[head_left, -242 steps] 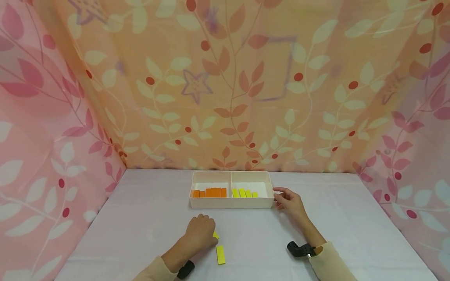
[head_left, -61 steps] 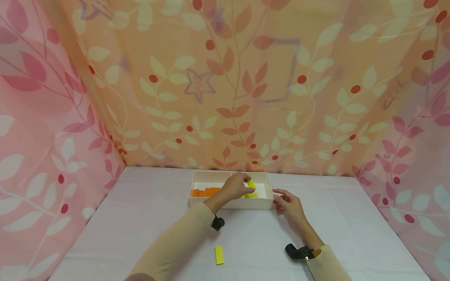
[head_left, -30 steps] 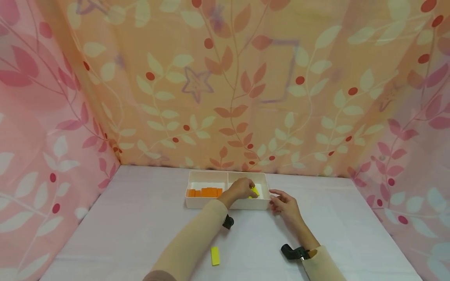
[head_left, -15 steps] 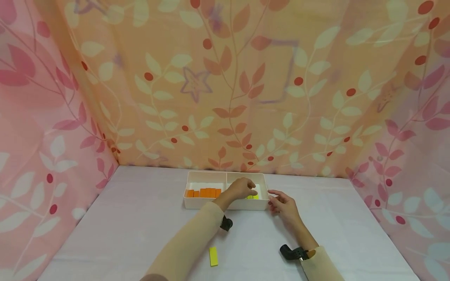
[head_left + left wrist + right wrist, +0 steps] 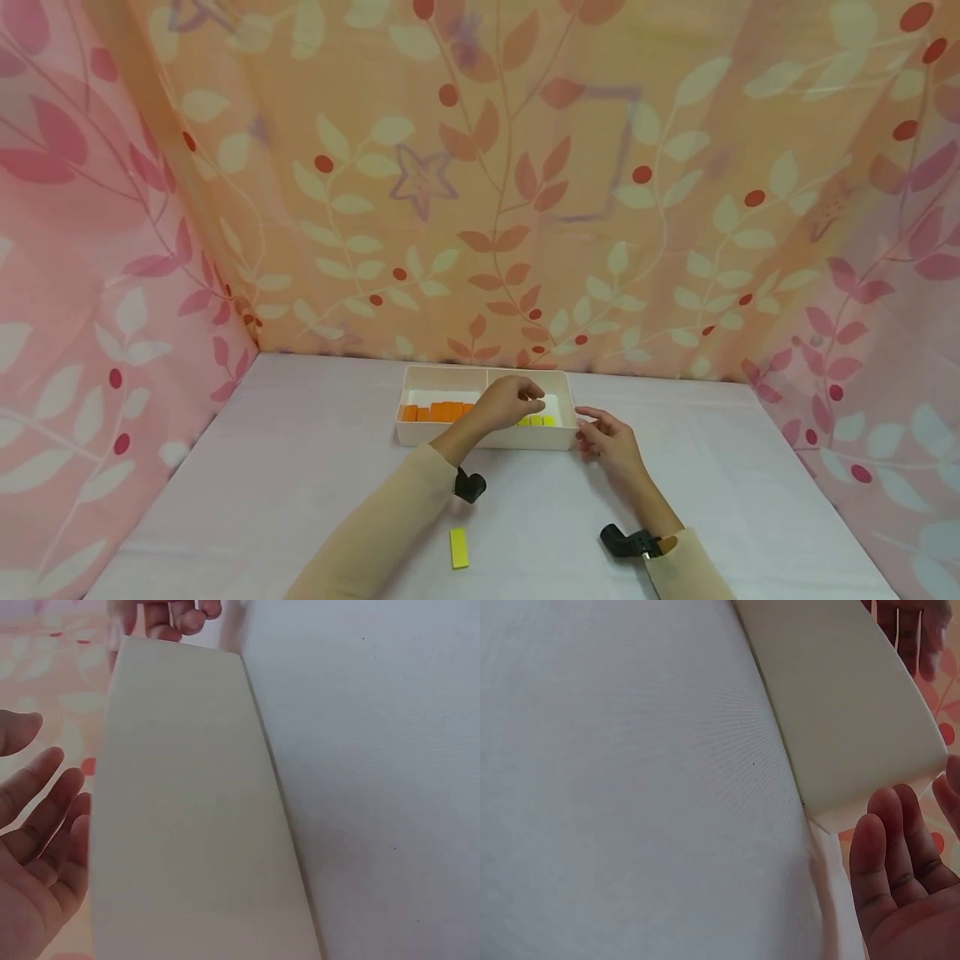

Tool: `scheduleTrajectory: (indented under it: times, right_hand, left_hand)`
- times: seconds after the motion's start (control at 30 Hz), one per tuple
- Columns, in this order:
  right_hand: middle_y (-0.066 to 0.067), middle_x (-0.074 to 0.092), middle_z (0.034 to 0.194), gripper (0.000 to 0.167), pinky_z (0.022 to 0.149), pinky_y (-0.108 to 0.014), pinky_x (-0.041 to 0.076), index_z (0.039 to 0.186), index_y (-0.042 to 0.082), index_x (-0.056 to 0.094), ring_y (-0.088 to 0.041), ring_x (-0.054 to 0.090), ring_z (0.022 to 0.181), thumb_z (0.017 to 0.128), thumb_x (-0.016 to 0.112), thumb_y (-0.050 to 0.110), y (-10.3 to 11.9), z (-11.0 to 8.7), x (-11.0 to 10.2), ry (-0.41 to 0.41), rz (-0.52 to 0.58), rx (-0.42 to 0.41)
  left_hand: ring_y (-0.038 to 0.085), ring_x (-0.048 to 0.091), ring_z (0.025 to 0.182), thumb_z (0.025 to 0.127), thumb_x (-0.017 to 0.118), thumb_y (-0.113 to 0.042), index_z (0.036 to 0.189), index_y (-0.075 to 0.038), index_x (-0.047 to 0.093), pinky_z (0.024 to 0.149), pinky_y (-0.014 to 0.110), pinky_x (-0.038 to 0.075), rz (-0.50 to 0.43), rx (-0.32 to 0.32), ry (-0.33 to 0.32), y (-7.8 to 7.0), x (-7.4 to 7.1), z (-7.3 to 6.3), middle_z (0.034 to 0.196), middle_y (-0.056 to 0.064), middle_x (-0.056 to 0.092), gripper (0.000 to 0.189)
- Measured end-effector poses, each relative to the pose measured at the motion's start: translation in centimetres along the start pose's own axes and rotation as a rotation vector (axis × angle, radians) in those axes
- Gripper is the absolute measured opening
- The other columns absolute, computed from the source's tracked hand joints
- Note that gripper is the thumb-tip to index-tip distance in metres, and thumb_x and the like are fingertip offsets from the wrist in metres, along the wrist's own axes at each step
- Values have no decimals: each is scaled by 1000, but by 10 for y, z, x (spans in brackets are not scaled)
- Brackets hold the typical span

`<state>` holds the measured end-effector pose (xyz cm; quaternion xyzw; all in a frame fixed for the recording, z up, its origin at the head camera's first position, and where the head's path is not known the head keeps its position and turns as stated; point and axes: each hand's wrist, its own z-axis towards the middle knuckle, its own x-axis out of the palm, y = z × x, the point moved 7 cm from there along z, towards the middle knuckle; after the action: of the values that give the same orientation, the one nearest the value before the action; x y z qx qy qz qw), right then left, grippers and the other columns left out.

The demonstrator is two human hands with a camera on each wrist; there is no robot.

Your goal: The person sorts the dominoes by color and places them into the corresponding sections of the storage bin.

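A cream two-compartment box [image 5: 480, 435] stands towards the back of the table. Orange blocks [image 5: 446, 412] stand in its left compartment, and several yellow blocks [image 5: 536, 421] line the front of the right one, partly hidden by my left hand [image 5: 506, 403]. That hand hovers over the right compartment with relaxed fingers and holds nothing; the left wrist view shows its empty palm [image 5: 30, 877]. My right hand [image 5: 611, 442] rests at the box's right end, its fingers [image 5: 885, 840] loosely extended by the corner. On the table in front lies a single flat yellow block [image 5: 459, 548].
A white cloth [image 5: 300, 475] covers the table. Patterned curtains [image 5: 360, 208] hang behind and on both sides. A black wrist camera [image 5: 469, 485] sits on the left wrist, another black camera [image 5: 626, 542] on the right.
My left hand has carried a yellow block from the table into the right compartment and let it go, then drawn back slightly left. The right hand has stayed at the box's end.
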<state>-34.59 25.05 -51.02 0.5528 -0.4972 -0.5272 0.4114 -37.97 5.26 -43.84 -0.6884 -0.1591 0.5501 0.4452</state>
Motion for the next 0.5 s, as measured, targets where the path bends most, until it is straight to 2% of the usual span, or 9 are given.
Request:
scheduleTrajectory:
  times: [0.13, 0.27, 0.5]
  right_hand:
    - [0, 65, 82, 39, 62, -27, 56, 131, 7, 58, -17, 62, 69, 95, 63, 20, 0, 0, -1, -5, -9, -1]
    - [0, 65, 82, 39, 61, -27, 55, 131, 7, 58, -17, 62, 69, 95, 63, 20, 1, 0, -1, -5, -15, -11]
    - [0, 65, 81, 38, 61, -27, 55, 130, 5, 58, -17, 62, 69, 95, 63, 18, 0, 0, 0, -6, -4, -6]
  left_hand:
    - [18, 56, 95, 92, 66, -25, 114, -7, 69, 79, 28, 52, 11, 15, -13, -6, -7, -12, 105, 4, 66, 28]
    - [19, 57, 98, 92, 66, -23, 111, -7, 70, 86, 31, 50, 16, 28, -28, -11, -14, -24, 105, 4, 67, 26]
    - [19, 56, 102, 91, 68, -24, 111, -10, 70, 92, 34, 50, 34, 23, 12, -13, -16, -44, 106, 2, 66, 24]
